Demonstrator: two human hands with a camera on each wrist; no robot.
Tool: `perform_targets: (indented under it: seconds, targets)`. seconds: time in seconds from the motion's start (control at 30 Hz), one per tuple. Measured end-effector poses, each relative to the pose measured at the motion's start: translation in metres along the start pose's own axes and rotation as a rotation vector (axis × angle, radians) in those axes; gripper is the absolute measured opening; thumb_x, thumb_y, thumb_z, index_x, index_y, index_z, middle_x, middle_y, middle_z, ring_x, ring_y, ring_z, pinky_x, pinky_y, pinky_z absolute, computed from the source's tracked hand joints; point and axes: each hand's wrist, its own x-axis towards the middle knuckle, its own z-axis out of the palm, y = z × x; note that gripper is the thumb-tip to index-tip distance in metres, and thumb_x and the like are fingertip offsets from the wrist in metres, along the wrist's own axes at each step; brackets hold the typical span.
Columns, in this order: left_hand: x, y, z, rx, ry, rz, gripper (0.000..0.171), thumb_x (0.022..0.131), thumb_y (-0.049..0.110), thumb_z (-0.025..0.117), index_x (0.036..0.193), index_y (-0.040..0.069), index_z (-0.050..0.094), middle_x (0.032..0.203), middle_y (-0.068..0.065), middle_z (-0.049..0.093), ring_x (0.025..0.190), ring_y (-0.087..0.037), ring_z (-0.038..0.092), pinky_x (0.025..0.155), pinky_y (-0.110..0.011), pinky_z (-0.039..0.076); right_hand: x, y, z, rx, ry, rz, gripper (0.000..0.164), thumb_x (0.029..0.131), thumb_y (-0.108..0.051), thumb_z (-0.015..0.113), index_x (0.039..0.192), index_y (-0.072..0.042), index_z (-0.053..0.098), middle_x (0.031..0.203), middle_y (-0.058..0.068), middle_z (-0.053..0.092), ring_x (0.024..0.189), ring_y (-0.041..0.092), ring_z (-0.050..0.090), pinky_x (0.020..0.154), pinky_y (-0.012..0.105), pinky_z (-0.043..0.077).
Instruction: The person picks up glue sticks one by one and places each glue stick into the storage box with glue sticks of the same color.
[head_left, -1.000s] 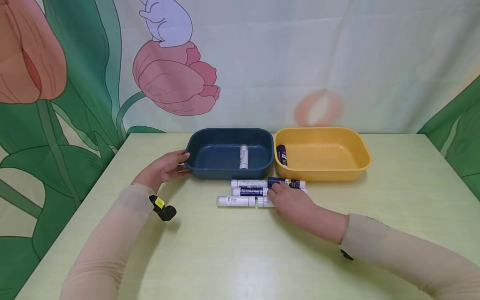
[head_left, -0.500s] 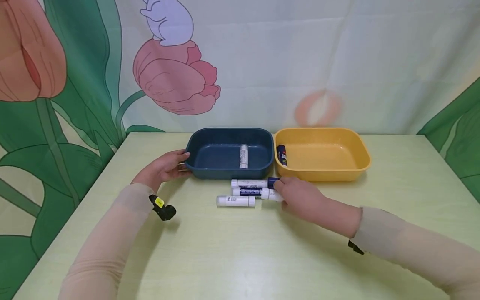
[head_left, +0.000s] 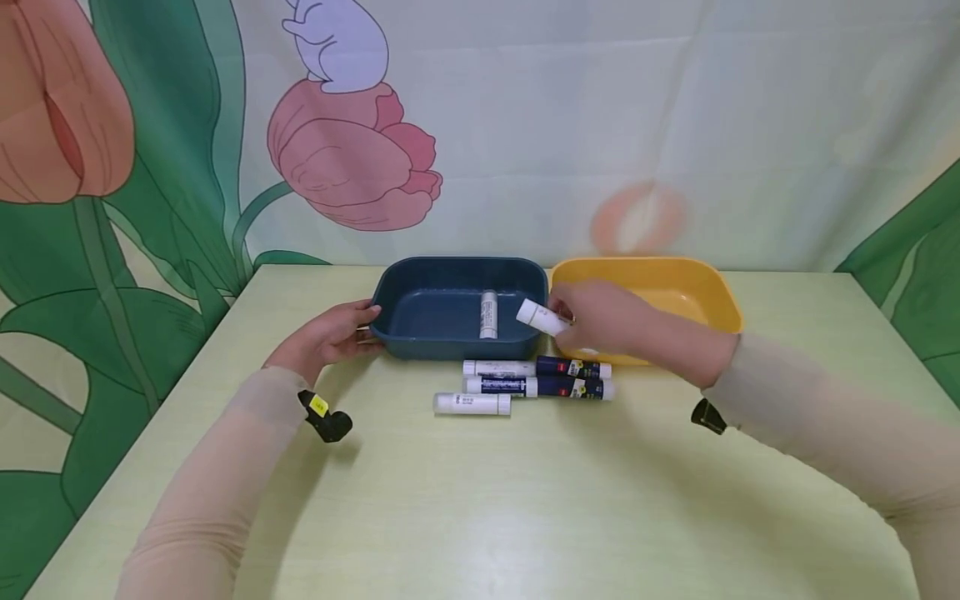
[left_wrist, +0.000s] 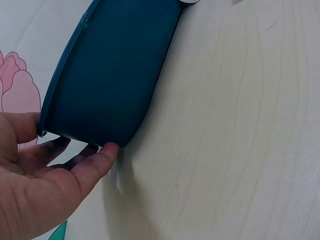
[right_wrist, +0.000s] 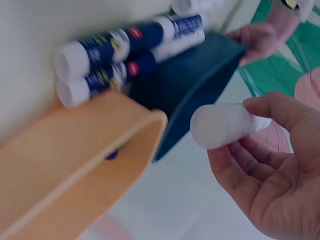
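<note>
In the head view my right hand (head_left: 607,317) pinches a white glue stick (head_left: 542,317) between thumb and fingers, raised over the neighbouring ends of the two bins. The right wrist view shows its round white end (right_wrist: 210,127) pointing away from the palm. At the dark blue bin (head_left: 427,348) my left hand (head_left: 330,333) touches the left end, thumb at the rim and fingers against the outer wall (left_wrist: 95,145). Inside that bin lies another white glue stick (head_left: 488,314). My right hand covers the left part of the yellow bin (head_left: 720,333).
In front of the bins, several glue sticks lie on the table (head_left: 450,500): navy ones (head_left: 575,387) to the right, white-capped ones (head_left: 498,367) to the left, and a white one (head_left: 472,404) nearest me. A navy end (right_wrist: 112,155) shows inside the yellow bin.
My right hand has picked a white glue stick from the front row and lifted it up and back towards the bins, uncovering the navy ones. The left hand has stayed at the blue bin.
</note>
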Motion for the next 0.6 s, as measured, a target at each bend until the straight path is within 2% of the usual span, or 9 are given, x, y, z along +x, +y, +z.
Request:
perform_targets:
  seconds: [0.2, 0.33, 0.4, 0.6]
  targets:
    - [0.001, -0.001, -0.001, -0.014, -0.010, -0.001, 0.057, 0.114, 0.023, 0.024, 0.166, 0.013, 0.003, 0.171, -0.020, 0.013, 0.154, -0.032, 0.025, 0.129, -0.048, 0.025, 0.016, -0.002, -0.026, 0.059, 0.017, -0.005, 0.031, 0.091, -0.012, 0.068, 0.117, 0.006, 0.064, 0.108, 0.020, 0.071, 0.091, 0.028, 0.063, 0.085, 0.037, 0.055]
    - [0.001, 0.001, -0.002, -0.020, -0.009, -0.007, 0.057, 0.114, 0.022, 0.024, 0.166, 0.013, 0.003, 0.172, -0.020, 0.012, 0.154, -0.032, 0.024, 0.129, -0.049, 0.024, 0.029, -0.004, -0.040, 0.126, -0.002, 0.052, 0.040, 0.094, -0.016, 0.066, 0.128, 0.006, 0.062, 0.119, 0.023, 0.070, 0.091, 0.027, 0.067, 0.078, 0.032, 0.059]
    - [0.001, 0.001, -0.003, -0.019, -0.006, -0.006, 0.057, 0.114, 0.022, 0.024, 0.166, 0.013, 0.004, 0.171, -0.020, 0.013, 0.154, -0.032, 0.025, 0.129, -0.049, 0.025, 0.037, -0.004, -0.043, 0.187, -0.030, 0.095, 0.043, 0.096, -0.016, 0.066, 0.133, 0.005, 0.061, 0.125, 0.024, 0.068, 0.093, 0.027, 0.068, 0.076, 0.029, 0.061]
    - [0.001, 0.000, -0.003, -0.009, 0.002, -0.010, 0.057, 0.113, 0.023, 0.025, 0.166, 0.013, 0.005, 0.170, -0.020, 0.015, 0.146, -0.028, 0.032, 0.129, -0.048, 0.026, 0.061, -0.003, -0.038, 0.281, -0.065, 0.172, 0.046, 0.101, -0.020, 0.065, 0.140, 0.004, 0.058, 0.134, 0.024, 0.063, 0.107, 0.031, 0.068, 0.085, 0.032, 0.063]
